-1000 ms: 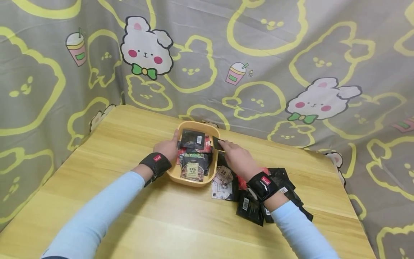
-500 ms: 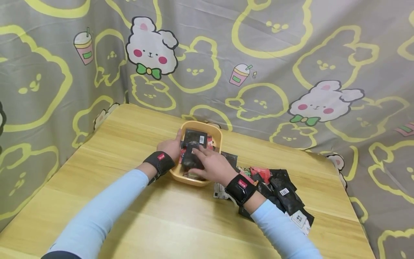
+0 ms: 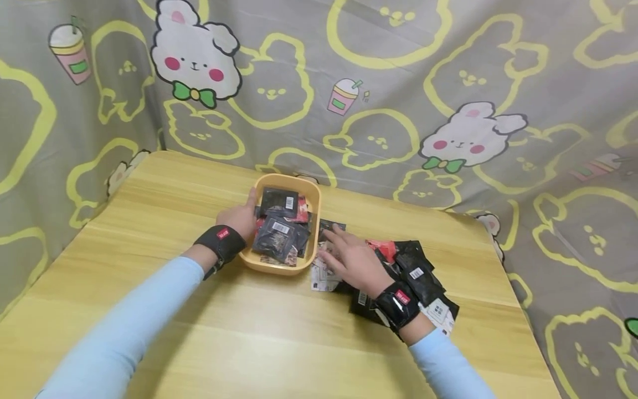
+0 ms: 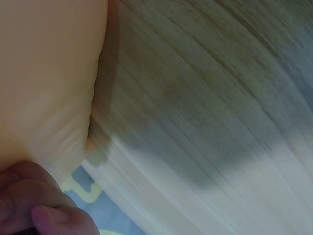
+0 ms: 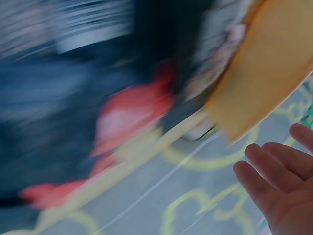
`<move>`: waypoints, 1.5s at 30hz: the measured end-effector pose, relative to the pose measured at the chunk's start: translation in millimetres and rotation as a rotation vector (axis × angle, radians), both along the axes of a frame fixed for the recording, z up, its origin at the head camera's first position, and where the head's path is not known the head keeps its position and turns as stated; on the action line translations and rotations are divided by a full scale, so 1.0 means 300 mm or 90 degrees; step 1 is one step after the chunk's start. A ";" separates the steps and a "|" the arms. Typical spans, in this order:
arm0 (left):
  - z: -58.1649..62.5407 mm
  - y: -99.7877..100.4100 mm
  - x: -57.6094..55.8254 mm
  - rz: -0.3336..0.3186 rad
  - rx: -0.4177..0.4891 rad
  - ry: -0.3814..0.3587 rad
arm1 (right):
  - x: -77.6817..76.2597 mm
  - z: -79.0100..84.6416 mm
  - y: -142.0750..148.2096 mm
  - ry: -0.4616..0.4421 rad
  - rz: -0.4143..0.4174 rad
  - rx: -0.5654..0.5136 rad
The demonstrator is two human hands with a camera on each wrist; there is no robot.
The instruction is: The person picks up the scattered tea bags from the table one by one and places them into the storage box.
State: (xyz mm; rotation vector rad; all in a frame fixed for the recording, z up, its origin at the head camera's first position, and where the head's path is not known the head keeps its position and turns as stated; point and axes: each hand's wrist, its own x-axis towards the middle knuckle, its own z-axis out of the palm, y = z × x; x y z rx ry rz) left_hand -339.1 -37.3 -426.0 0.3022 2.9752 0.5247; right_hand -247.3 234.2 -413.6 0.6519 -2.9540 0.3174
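Observation:
A yellow plastic box (image 3: 279, 269) holds several flat sachets, mostly black, some with red or printed faces. On top lies a black sachet (image 3: 275, 238) with a white barcode label, tilted across the others. My left hand (image 3: 239, 221) grips the box's left side; in the left wrist view its curled fingers (image 4: 63, 220) lie against the outer wall (image 4: 44, 88). To the right of the box, my right hand (image 3: 356, 263) hovers over loose sachets, fingers spread and holding nothing. The right wrist view shows those fingers (image 5: 259, 183) apart from the blurred sachets.
A heap of black sachets (image 3: 421, 280) spreads over the wooden table (image 3: 279, 338) to the right of the box, with a red sachet (image 3: 382, 248) among them. A patterned grey curtain (image 3: 294, 127) hangs behind the table.
My right hand brought a black sachet into the box, let it go on top of the others and moved back right to the heap. The left hand stays at the box.

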 end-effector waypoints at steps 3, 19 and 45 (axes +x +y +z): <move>0.005 -0.036 -0.003 0.007 0.000 0.004 | 0.009 0.000 0.073 -0.007 -0.049 -0.011; 0.004 -0.106 -0.005 0.011 0.000 0.016 | 0.128 -0.091 0.508 -0.170 -0.251 -0.009; 0.006 -0.005 -0.004 0.003 -0.025 0.015 | 0.145 -0.037 0.312 0.080 -0.195 0.015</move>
